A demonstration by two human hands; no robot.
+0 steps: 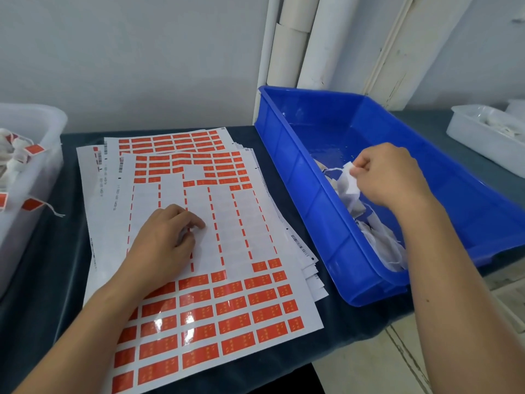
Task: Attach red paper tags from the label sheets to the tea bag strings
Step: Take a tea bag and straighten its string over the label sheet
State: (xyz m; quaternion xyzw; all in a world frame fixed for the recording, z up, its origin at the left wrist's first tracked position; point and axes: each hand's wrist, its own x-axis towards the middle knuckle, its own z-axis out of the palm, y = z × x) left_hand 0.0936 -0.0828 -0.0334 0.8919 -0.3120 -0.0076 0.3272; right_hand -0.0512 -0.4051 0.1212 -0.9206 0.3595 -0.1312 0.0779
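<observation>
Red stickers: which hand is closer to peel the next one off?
Probably the left hand: it rests on the top label sheet, beside the red tags. The right hand pinches a tea bag in the blue bin.

Red tags (235,306) on white sheet (241,223); blue bin (318,200); white tea bags (350,183)

Clear bin (42,155) cut by left edge; white tray (483,137) cut by right edge; red tags (235,322) print too small to read.

Glossy paper label sheets (227,322), shiny plastic bin (312,194)
</observation>
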